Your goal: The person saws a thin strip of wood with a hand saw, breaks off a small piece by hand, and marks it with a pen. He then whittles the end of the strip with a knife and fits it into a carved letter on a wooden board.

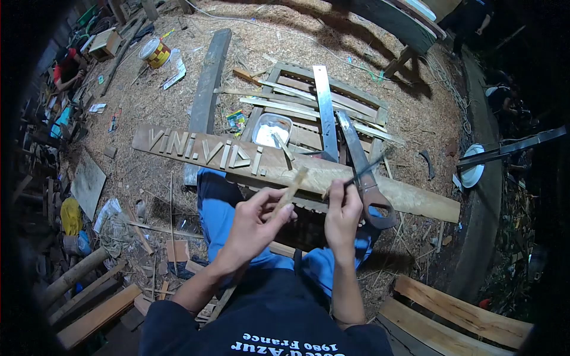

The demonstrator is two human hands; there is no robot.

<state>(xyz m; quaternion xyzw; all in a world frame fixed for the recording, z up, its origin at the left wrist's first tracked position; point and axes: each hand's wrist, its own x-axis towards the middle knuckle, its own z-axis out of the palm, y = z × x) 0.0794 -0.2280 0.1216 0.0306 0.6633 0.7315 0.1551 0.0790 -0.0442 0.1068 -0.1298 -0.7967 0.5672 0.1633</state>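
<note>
Wood, pale and narrow, forms the strip (295,185) pinched in the left hand (249,228), fingers nearly closed, its free end slanting upward, probably to keep it exposed. The right hand (342,222), also pinched tight, holds a thin dark tool (369,168), too slim to identify. Just beyond lies the long board (415,200) with raised letters (225,155), seemingly set near the knees for easy reach. Across it rests a handsaw (355,151), handle toward the person; a white tub (273,115) sits by its far edge.
</note>
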